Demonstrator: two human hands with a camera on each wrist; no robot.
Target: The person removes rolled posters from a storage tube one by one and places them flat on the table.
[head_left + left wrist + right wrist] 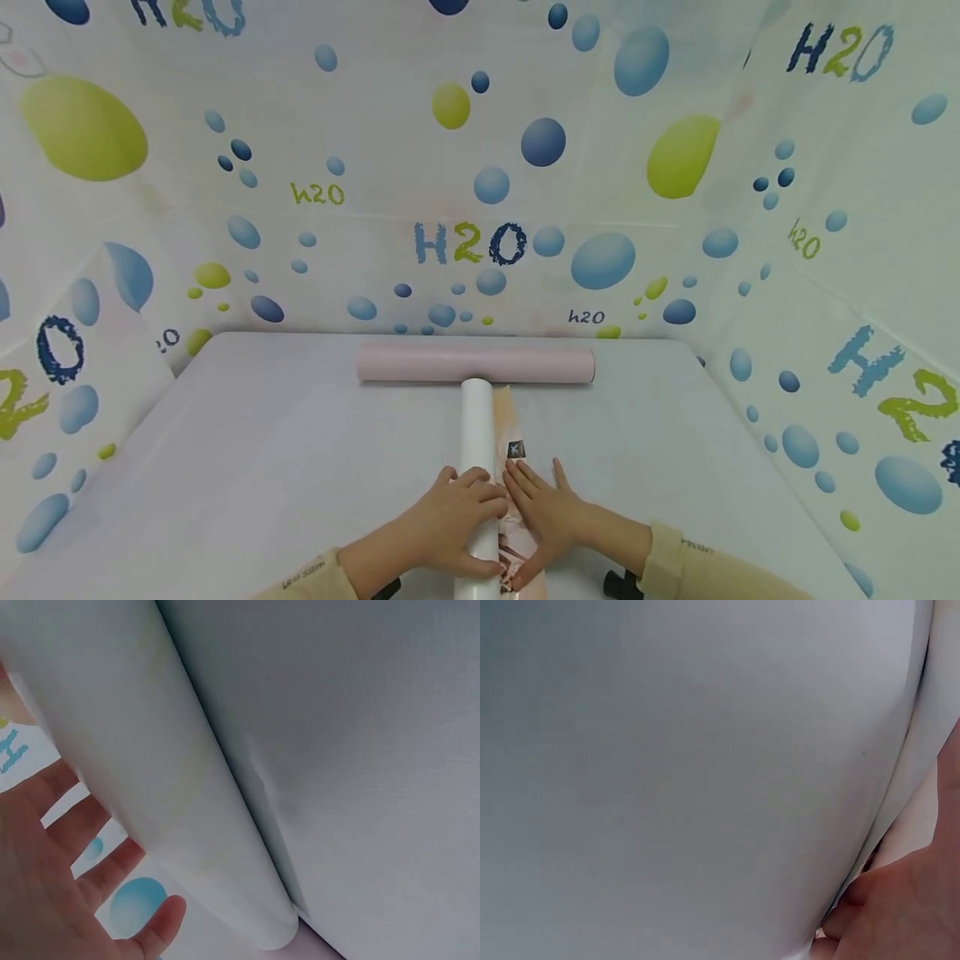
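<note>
A white roll (pixel 477 433) lies lengthwise on the table, pointing away from me. My left hand (pixel 457 517) rests over its near part, with fingers spread across the top and side. In the left wrist view, those fingers touch the side of the roll (pixel 165 765). Along the right side of the roll runs a narrow peach strip of printed sheet (pixel 505 408) with a small dark picture and brown marks. My right hand (pixel 551 508) lies on this strip with straight fingers, its fingertips close to the roll. The right wrist view shows part of my right hand (pixel 900 907) at the lower right.
Across the back of the white table (pixel 300 450) lies a pink roll (pixel 476 364), just beyond the far end of the white one. A backdrop (pixel 390 150) with blue and green dots and H2O lettering surrounds the table on the back and sides.
</note>
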